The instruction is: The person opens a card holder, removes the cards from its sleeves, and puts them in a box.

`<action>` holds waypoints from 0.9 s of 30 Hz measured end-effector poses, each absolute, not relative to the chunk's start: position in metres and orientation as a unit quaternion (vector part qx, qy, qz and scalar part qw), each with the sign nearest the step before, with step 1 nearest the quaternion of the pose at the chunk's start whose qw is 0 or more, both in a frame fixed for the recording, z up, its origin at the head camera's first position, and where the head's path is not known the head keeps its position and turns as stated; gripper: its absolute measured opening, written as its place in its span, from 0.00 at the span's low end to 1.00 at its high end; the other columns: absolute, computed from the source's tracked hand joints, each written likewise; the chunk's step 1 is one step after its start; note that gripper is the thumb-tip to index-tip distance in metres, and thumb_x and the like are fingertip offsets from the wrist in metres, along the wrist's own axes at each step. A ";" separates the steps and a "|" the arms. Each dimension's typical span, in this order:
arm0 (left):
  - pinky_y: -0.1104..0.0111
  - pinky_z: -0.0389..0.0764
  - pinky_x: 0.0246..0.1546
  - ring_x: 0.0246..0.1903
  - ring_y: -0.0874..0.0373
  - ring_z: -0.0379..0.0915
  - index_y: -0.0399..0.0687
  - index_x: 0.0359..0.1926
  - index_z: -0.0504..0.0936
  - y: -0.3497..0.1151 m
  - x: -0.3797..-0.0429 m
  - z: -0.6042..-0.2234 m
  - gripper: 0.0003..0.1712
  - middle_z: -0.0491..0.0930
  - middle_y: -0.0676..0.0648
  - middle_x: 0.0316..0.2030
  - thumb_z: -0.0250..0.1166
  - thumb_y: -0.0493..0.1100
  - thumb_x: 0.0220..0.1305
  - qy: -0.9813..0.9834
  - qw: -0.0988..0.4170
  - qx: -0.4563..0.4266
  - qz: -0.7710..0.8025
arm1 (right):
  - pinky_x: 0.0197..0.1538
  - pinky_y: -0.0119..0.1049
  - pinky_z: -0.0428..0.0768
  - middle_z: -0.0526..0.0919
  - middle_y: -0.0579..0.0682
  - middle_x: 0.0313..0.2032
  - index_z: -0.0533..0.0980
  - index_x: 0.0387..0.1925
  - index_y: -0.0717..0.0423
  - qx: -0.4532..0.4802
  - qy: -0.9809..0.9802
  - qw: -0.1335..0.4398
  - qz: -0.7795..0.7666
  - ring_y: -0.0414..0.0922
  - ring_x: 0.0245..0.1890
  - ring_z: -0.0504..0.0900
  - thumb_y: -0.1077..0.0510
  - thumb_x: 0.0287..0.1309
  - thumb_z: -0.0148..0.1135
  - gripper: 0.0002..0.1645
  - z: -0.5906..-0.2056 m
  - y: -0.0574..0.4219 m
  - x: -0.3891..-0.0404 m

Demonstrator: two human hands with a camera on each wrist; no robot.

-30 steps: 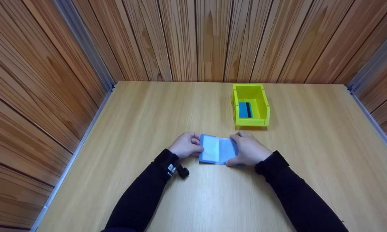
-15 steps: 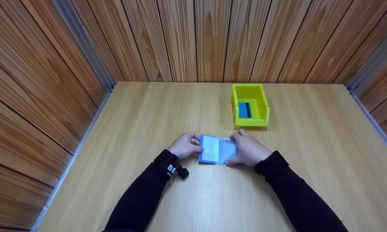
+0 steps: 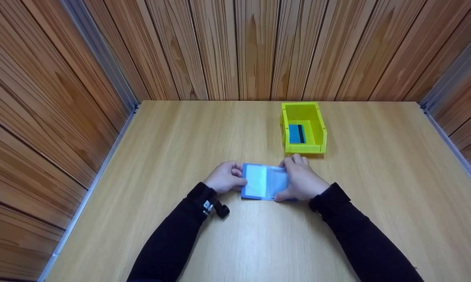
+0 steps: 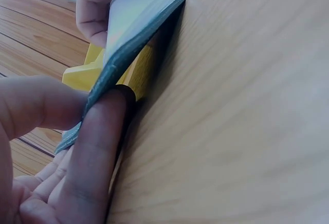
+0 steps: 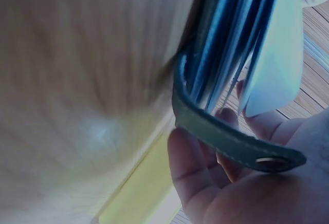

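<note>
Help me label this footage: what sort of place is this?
Probably a walled-in workstation: a pale wood-grain tabletop, brown wood-plank walls on three sides, and an open-topped yellow plastic bin.

In the head view, an open card holder (image 3: 255,182) sits just below and right of the frame's centre, over the tabletop (image 3: 161,145), with the left hand (image 3: 225,177) at its left edge and the right hand (image 3: 304,181) at its right. Behind it, in the upper right, a storage bin (image 3: 306,149) stands on the tabletop; a card (image 3: 295,134) lies inside, front left. A plank wall (image 3: 220,47) spans the top, behind the bin.
</note>
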State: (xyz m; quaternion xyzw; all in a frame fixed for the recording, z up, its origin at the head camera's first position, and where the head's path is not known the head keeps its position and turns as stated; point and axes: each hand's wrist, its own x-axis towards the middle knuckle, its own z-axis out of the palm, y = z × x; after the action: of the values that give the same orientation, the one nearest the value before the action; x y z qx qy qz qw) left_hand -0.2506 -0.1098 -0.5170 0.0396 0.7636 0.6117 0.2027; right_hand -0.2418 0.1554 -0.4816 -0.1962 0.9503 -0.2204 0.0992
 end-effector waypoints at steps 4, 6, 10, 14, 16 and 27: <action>0.64 0.87 0.36 0.33 0.57 0.81 0.35 0.47 0.73 -0.110 -0.251 -0.522 0.21 0.80 0.48 0.33 0.71 0.30 0.53 0.765 0.195 0.035 0.613 | 0.52 0.46 0.69 0.66 0.52 0.48 0.67 0.55 0.55 -0.189 0.951 0.098 -0.223 0.53 0.50 0.62 0.38 0.25 0.86 0.56 -0.483 0.155 -0.244; 0.64 0.87 0.36 0.33 0.56 0.81 0.36 0.47 0.74 -0.110 -0.250 -0.522 0.21 0.80 0.47 0.33 0.71 0.30 0.54 0.766 0.196 0.033 0.611 | 0.53 0.46 0.70 0.67 0.52 0.48 0.66 0.55 0.54 -0.181 0.950 0.105 -0.230 0.52 0.50 0.64 0.38 0.27 0.85 0.55 -0.483 0.154 -0.245; 0.64 0.87 0.36 0.34 0.56 0.82 0.37 0.47 0.74 -0.111 -0.251 -0.521 0.20 0.80 0.47 0.33 0.71 0.30 0.53 0.765 0.197 0.027 0.612 | 0.58 0.50 0.73 0.72 0.54 0.51 0.66 0.58 0.53 -0.157 0.946 0.126 -0.255 0.52 0.51 0.69 0.39 0.32 0.83 0.53 -0.482 0.153 -0.248; 0.63 0.87 0.36 0.33 0.56 0.81 0.35 0.47 0.73 -0.110 -0.251 -0.522 0.20 0.79 0.47 0.32 0.70 0.28 0.53 0.756 0.198 0.030 0.623 | 0.62 0.54 0.74 0.75 0.57 0.55 0.66 0.64 0.54 -0.143 0.940 0.145 -0.274 0.52 0.53 0.72 0.42 0.37 0.82 0.54 -0.480 0.153 -0.249; 0.63 0.87 0.36 0.33 0.56 0.81 0.35 0.47 0.73 -0.110 -0.251 -0.522 0.20 0.79 0.47 0.32 0.70 0.28 0.53 0.753 0.199 0.032 0.626 | 0.61 0.52 0.74 0.76 0.57 0.53 0.66 0.66 0.55 -0.138 0.939 0.148 -0.277 0.52 0.51 0.73 0.43 0.39 0.82 0.54 -0.480 0.153 -0.250; 0.63 0.87 0.36 0.33 0.55 0.81 0.37 0.46 0.73 -0.109 -0.251 -0.521 0.20 0.80 0.48 0.33 0.70 0.30 0.54 0.759 0.200 0.030 0.619 | 0.29 0.36 0.76 0.77 0.47 0.31 0.62 0.70 0.54 -0.161 0.927 0.126 -0.315 0.44 0.26 0.75 0.51 0.60 0.68 0.41 -0.477 0.154 -0.248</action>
State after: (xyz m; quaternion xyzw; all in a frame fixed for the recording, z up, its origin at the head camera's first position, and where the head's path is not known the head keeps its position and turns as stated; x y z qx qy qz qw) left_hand -0.2508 -0.1095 -0.5212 0.0295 0.7587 0.6192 0.2001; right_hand -0.2478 0.1541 -0.4768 -0.1606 0.9269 -0.3149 0.1262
